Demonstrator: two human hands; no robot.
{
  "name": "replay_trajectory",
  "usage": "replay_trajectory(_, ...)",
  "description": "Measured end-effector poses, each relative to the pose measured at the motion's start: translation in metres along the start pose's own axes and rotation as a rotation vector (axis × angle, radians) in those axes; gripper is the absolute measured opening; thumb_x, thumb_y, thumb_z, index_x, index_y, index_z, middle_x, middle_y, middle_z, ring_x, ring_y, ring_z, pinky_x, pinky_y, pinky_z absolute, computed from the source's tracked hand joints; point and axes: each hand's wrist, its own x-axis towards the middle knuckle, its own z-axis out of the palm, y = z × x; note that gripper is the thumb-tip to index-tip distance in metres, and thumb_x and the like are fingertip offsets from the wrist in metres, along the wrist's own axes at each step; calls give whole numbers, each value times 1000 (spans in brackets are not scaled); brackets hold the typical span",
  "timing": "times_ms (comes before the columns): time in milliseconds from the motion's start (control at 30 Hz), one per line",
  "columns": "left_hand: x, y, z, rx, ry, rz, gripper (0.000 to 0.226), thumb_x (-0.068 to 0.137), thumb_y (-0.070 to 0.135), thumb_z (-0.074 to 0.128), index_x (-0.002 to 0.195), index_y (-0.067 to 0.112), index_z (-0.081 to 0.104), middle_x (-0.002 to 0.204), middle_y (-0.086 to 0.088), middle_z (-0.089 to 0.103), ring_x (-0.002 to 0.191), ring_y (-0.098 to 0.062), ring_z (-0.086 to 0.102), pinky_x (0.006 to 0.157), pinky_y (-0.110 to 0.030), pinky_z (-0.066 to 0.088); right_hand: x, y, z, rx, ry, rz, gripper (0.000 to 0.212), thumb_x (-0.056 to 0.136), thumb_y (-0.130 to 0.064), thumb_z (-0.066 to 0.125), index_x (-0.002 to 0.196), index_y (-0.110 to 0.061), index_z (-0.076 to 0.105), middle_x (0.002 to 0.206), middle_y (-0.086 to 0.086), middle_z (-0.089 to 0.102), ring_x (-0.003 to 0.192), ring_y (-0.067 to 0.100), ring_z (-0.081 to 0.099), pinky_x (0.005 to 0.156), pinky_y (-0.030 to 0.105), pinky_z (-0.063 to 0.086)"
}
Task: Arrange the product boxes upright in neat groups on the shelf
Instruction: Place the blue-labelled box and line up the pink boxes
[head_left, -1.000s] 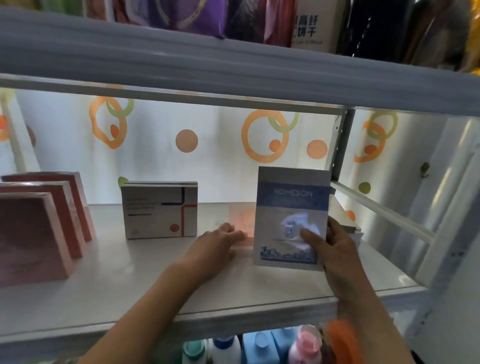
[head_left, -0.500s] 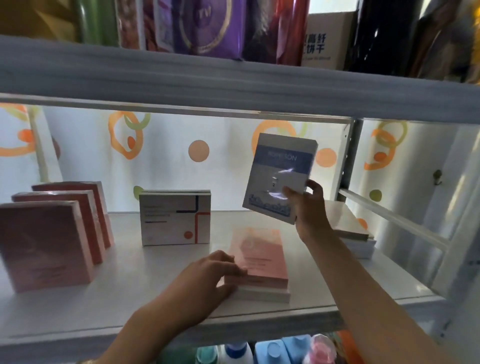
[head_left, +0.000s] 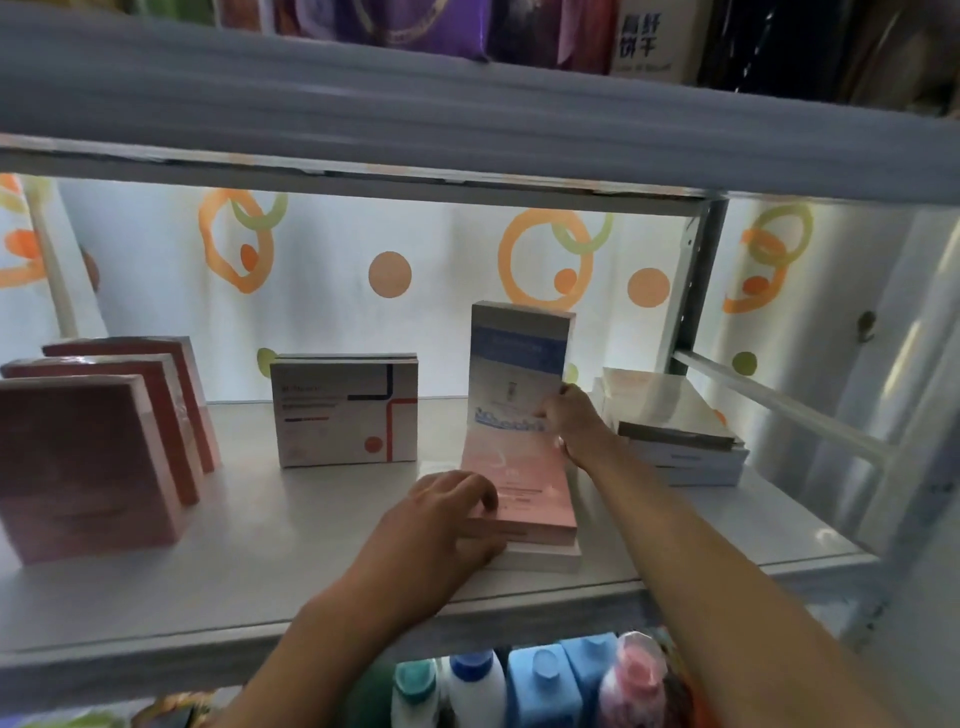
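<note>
Blue-banded box (head_left: 517, 374) stands upright, seemingly behind flat pink box (head_left: 519, 486).

On the shelf (head_left: 260, 561), three upright boxes (head_left: 88, 462) stand at my left, one box (head_left: 345, 410) behind centre, an upright box (head_left: 517, 369) behind a flat stack (head_left: 524, 499), another stack (head_left: 675, 436) at right.

A white backdrop (head_left: 447, 291) printed with orange and green rings glows brightly behind grey metal shelving (head_left: 467, 119); bottles (head_left: 540, 686) crowd the tier below.
</note>
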Motion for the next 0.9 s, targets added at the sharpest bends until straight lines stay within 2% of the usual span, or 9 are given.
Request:
replay_trajectory(167,3,1,3,6,7,-19,63,83,57,60,139,42,36,147,19,34,129,-7,38,105,-29,39,-29,-11,2,-138,-12,-42,10,97,-12,43,100,-12,53,97,12,65,87,28,66,68,35,56)
replay_trajectory(267,6,1,5,7,5,-38,67,83,60,58,142,42,32,151,17,29,133,-11,36,109,-34,38,-38,-10,-6,-135,6,-1,20,98,-13,47,116,-5,47,97,8,63,76,18,61,54,24,48)
replay_trajectory(367,8,-1,11,-10,2,-95,80,83,59,60,148,39,18,159,12,15,143,-15,22,115,-38,28,-54,-4,-11,-207,76,-8,37,97,-9,49,132,1,42,119,12,59,97,27,61,70,29,48)
replay_trajectory(433,6,-2,15,-47,-14,-162,96,81,60,61,151,34,1,161,10,2,148,-16,7,119,-40,19,-69,5,-14,-237,131,-29,43,97,-13,50,136,-1,40,118,8,57,99,25,60,70,28,49)
replay_trajectory(500,3,-3,17,-86,14,-197,99,77,63,63,150,32,2,159,6,15,145,-17,18,117,-40,25,-88,9,-15,-193,137,-25,38,98,-23,52,130,-3,49,105,3,59,84,17,60,59,25,47)
replay_trajectory(567,2,-2,19,-115,33,-221,93,77,62,64,148,30,14,149,5,34,136,-17,34,112,-38,34,-101,10,-17,-185,122,-11,29,99,-33,53,101,-5,60,91,6,65,77,20,63,58,29,51)
replay_trajectory(633,4,-2,20,-74,9,-241,82,78,65,60,144,32,24,143,1,43,131,-21,40,107,-41,39,-113,7,-19,-222,74,-3,28,97,-39,54,88,-14,60,84,1,65,74,17,64,58,25,49)
replay_trajectory(733,6,-4,23,-48,-6,-254,71,78,66,58,136,33,35,137,-2,49,124,-25,47,101,-43,45,-128,9,-17,-283,30,-66,15,95,-35,59,103,-22,61,91,-6,63,78,13,63,57,15,46)
replay_trajectory(900,2,0,22,-188,66,-189,75,80,47,69,143,33,31,145,1,42,129,-18,45,106,-39,43,-145,17,-12,-217,172,-242,30,99,-32,52,125,-19,60,113,-2,65,83,13,62,61,13,48)
